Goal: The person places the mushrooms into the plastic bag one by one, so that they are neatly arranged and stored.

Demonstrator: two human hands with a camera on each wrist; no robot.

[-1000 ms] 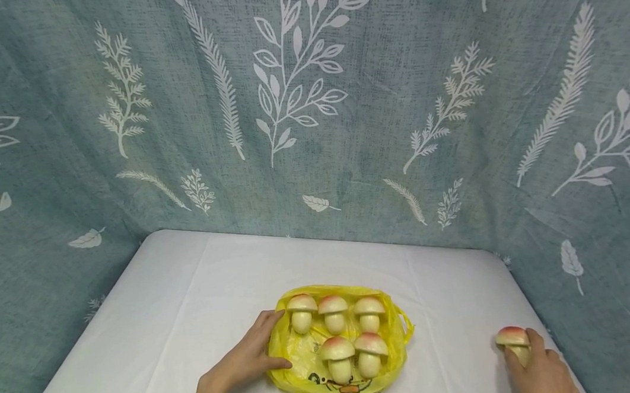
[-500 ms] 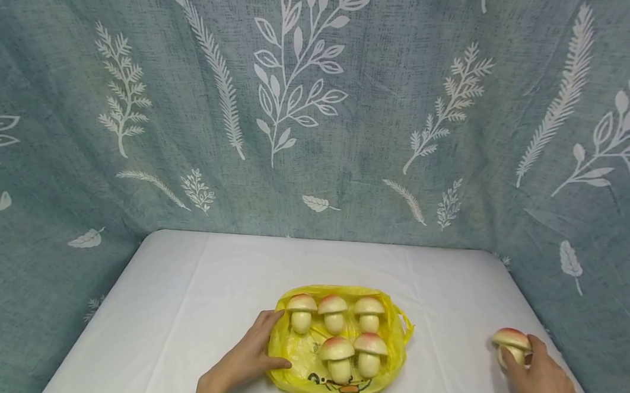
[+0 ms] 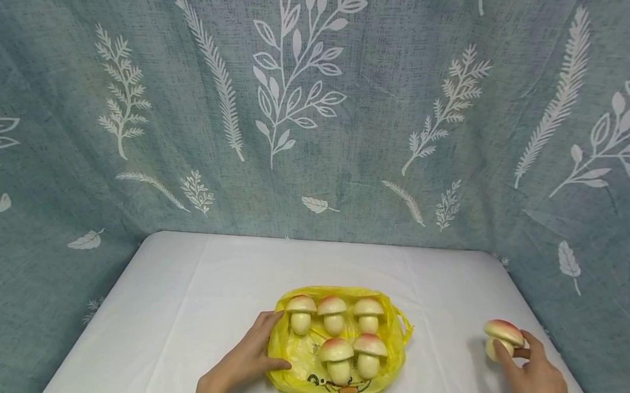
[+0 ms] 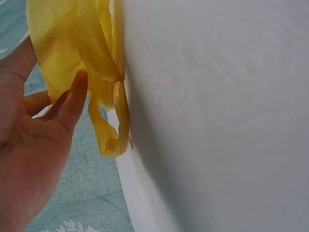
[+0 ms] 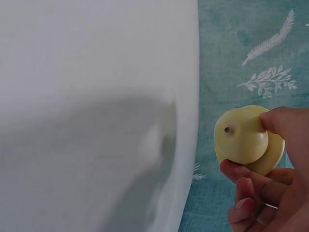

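A yellow plastic bag [image 3: 401,358] lies spread wide on the white table, with several toy mushrooms [image 3: 332,307] in it. My left hand [image 3: 243,357] holds the bag's left rim, thumb and fingers spread along it. In the left wrist view, fingers [image 4: 72,104] touch the yellow film and part of the hand passes behind it; a bag handle [image 4: 108,140] hangs below. Off to the right, my right hand [image 3: 538,370] pinches another mushroom [image 3: 501,332] with a red-tinged cap. The right wrist view shows its stem end [image 5: 241,135], between thumb and fingers.
The table [image 3: 217,267] has a white cover. A teal curtain with white leaf prints [image 3: 299,102] stands along its back and sides. A bag handle loop [image 3: 407,328] sticks out at the bag's right.
My right hand has moved a little left and up with the mushroom, which now tilts. My left hand and the bag have kept their place.
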